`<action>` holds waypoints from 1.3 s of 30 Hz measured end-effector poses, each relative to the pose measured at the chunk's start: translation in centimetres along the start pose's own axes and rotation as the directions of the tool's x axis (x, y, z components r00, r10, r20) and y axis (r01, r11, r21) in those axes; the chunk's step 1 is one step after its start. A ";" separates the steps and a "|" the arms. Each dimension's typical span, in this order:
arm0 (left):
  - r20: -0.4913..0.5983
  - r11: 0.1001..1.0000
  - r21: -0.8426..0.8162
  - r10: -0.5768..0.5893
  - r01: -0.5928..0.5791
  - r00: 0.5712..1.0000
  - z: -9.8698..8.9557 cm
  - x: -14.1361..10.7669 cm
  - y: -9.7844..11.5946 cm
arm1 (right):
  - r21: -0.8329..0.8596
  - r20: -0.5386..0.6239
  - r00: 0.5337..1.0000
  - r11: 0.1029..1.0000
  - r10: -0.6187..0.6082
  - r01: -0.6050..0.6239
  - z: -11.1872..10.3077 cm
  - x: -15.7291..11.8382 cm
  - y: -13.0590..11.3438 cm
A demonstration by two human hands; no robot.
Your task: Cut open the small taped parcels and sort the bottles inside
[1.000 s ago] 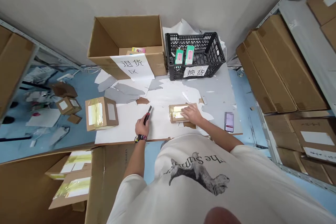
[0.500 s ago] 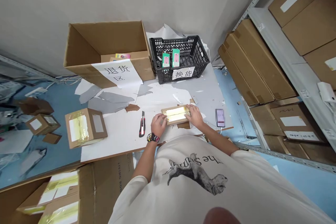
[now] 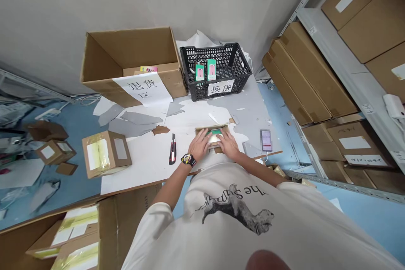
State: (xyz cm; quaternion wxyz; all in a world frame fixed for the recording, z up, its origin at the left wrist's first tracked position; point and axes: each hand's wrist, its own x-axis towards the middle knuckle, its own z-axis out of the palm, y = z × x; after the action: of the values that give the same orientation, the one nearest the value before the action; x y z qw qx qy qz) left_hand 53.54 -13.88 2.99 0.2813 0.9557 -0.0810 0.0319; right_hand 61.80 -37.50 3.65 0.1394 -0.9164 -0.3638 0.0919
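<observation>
A small cardboard box (image 3: 225, 128) lies at the near edge of the worktable, with its top parted and a green item (image 3: 216, 132) showing inside. My left hand (image 3: 200, 145), with a watch on its wrist, rests on the left part of the box, fingers stretched forward over it. From the right, my right hand (image 3: 228, 143) lies on the box with its fingers spread. Left of my left hand is a red and black utility knife (image 3: 172, 149). What the fingertips touch inside the box is partly hidden.
Behind stand a large open carton (image 3: 133, 57) and a black crate (image 3: 218, 71) holding green-and-pink packages. A taped box (image 3: 107, 154) sits at the table's left, a phone (image 3: 266, 140) at the right. Boxes fill the shelves (image 3: 329, 29) on the right.
The small box's taped top has opened, and the green item now shows. Both hands have moved inward over the box, closer together. The view has shifted slightly.
</observation>
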 end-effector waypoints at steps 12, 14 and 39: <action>0.237 0.976 -0.180 -0.077 0.122 0.968 -0.8 5.8 -5.2 | -0.118 0.151 0.958 0.958 -0.244 0.263 -2.0 -1.4 0.0; 0.254 0.995 -0.092 0.000 0.024 0.967 -0.9 5.2 -4.9 | -0.019 0.208 0.941 0.960 -0.269 0.278 -2.2 -1.5 -0.1; 0.338 0.967 0.090 0.194 -0.237 0.921 -4.7 1.8 -1.5 | -0.112 0.215 0.967 0.981 -0.133 0.160 -2.3 2.8 4.3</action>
State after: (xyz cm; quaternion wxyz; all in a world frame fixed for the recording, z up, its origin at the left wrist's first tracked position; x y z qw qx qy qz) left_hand 55.51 -10.33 6.32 0.1965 0.9491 -0.2289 -0.0907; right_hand 67.17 -38.98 4.22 0.0478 -0.8794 -0.4485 0.1524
